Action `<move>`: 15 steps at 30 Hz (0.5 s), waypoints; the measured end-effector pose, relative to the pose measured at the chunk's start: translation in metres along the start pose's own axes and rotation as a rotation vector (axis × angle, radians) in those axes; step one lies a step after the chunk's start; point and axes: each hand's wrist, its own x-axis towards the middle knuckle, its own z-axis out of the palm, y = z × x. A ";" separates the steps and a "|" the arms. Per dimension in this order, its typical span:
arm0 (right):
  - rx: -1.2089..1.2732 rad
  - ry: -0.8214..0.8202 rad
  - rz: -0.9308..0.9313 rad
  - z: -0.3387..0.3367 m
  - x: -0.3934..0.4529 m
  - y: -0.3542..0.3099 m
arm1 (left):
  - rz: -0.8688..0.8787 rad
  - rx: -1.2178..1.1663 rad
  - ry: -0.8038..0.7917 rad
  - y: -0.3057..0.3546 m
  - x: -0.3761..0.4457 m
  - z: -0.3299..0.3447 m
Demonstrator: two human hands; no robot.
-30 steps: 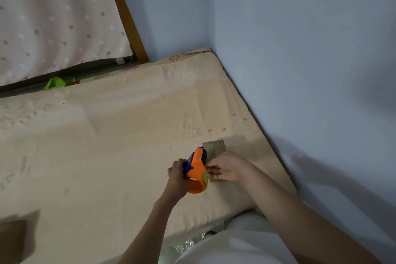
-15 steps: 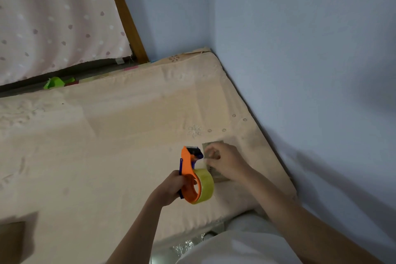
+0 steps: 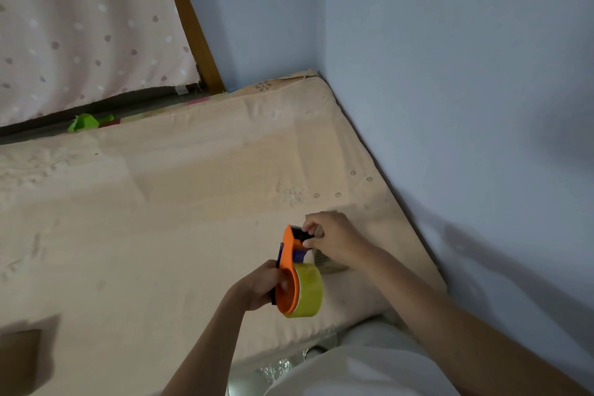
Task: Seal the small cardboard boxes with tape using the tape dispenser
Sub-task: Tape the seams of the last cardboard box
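Left hand [image 3: 257, 286]: fingers wrapped round the orange plastic tape dispenser [image 3: 291, 270] with its yellowish tape roll [image 3: 308, 291], held above the bed.
Right hand [image 3: 334, 241]: fingertips pinching at the dispenser's toothed black tip; whether they grip the tape end is unclear.
Small brown cardboard box [image 3: 324, 262]: on the beige mattress [image 3: 160, 219], mostly hidden behind the right hand.
Second brown box [image 3: 19, 360]: lower-left, cut off, in shadow.

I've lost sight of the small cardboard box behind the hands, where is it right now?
In the head view, the small cardboard box lies on the mattress near its right edge, mostly hidden under the right hand, just right of the orange tape dispenser.
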 end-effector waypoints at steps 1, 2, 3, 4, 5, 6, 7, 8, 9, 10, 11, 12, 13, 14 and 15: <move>0.006 -0.002 0.008 -0.001 0.000 0.001 | 0.001 -0.003 -0.012 0.000 0.000 0.001; 0.008 -0.010 0.015 -0.001 0.000 0.001 | -0.001 -0.010 -0.025 0.001 0.000 0.002; 0.003 -0.020 0.019 -0.002 0.000 0.001 | -0.001 -0.015 -0.036 0.002 0.000 0.003; -0.012 -0.028 0.020 -0.002 0.000 0.001 | -0.003 -0.019 -0.044 0.003 -0.001 0.004; -0.033 -0.030 0.017 -0.001 0.000 0.001 | -0.008 -0.026 -0.047 0.003 0.000 0.004; -0.057 -0.027 0.016 -0.001 0.000 0.001 | -0.014 -0.031 -0.048 0.003 0.000 0.005; -0.080 -0.021 0.017 -0.001 0.000 0.001 | -0.022 -0.033 -0.047 0.003 0.001 0.004; -0.097 -0.017 0.023 -0.001 0.000 0.000 | -0.032 -0.033 -0.053 0.003 0.002 0.004; -0.106 -0.016 0.030 -0.001 -0.001 0.000 | -0.042 -0.032 -0.061 0.002 0.003 0.004; -0.115 -0.017 0.035 -0.001 0.000 -0.001 | -0.051 -0.029 -0.069 0.002 0.004 0.005; -0.128 -0.020 0.037 -0.001 0.000 0.000 | -0.056 -0.024 -0.074 0.003 0.003 0.005; -0.143 -0.022 0.038 0.000 0.000 -0.001 | -0.059 -0.020 -0.078 0.004 0.002 0.006; -0.156 -0.023 0.038 0.000 0.000 -0.001 | -0.061 -0.015 -0.078 0.004 0.002 0.007; -0.159 -0.023 0.040 0.001 -0.001 -0.001 | -0.062 -0.015 -0.082 0.004 0.002 0.007; -0.153 -0.022 0.045 0.001 -0.001 -0.001 | -0.064 -0.017 -0.088 0.003 0.002 0.008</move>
